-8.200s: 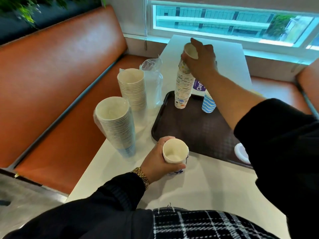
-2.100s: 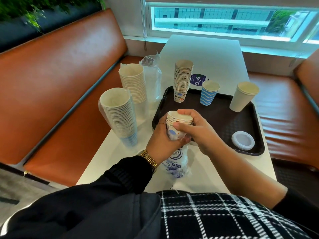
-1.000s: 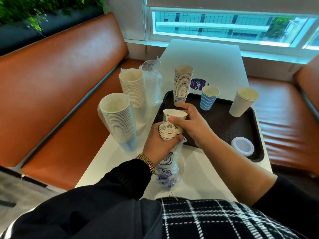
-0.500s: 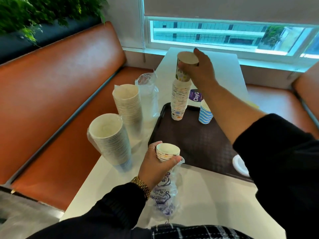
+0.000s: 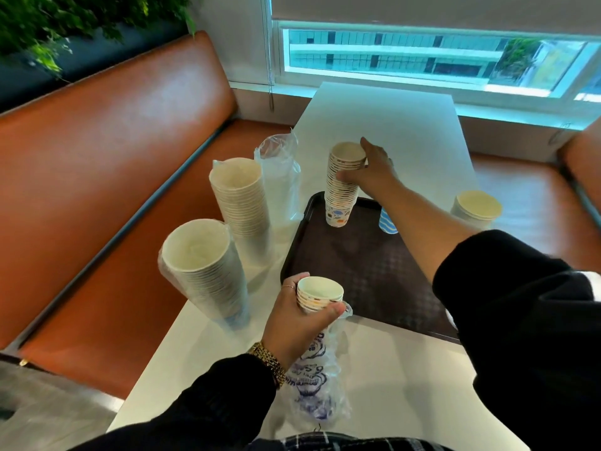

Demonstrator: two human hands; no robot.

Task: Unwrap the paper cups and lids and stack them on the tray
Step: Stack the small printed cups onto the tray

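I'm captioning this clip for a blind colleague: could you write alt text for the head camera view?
A person's right hand steadies a tall stack of patterned cups on a dark tray, while the left hand holds a short cup stack over a plastic wrapper. Two wrapped stacks stand left of the tray.

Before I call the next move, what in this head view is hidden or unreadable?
- Blue striped cup: mostly behind the right forearm.
- Tray: right end hidden by the black sleeve, so any lids there are unseen.
- Cups left in the printed plastic wrap: count covered by the left hand and crumpled film.
- Wrap print: too blurred to read.
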